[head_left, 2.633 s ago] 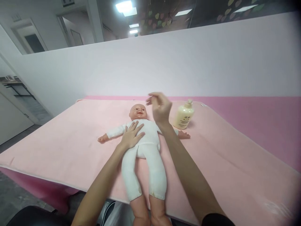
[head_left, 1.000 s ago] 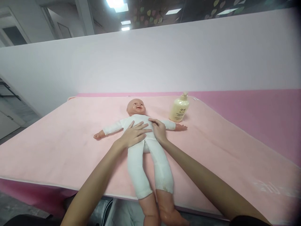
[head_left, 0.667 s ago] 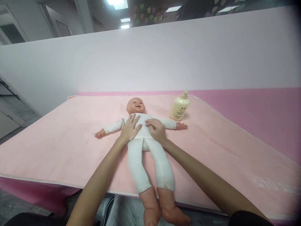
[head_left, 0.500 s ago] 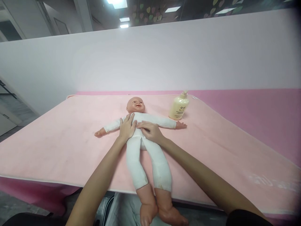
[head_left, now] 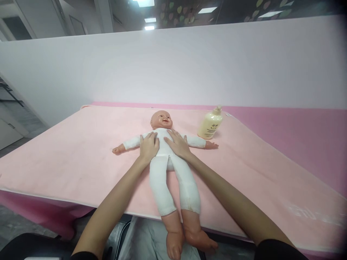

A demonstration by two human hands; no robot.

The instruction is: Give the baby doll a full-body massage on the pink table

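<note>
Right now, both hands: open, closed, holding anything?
Left hand: open, flat on the doll's chest, gripping nothing.
Right hand: open, flat on the doll's chest, gripping nothing.

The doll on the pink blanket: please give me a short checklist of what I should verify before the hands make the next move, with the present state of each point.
1. Doll lies on its back, face up, arms spread: ok.
2. Left hand rests flat on the doll's chest: ok.
3. Right hand rests flat on the chest beside the left one, not overlapping it: ok.
4. Doll fully supported by the blanket: not ok, the feet hang past the near edge.
5. Lotion bottle stands upright, apart from the doll's hand: ok.
6. Lotion on the palms: cannot tell, they face down.
</note>
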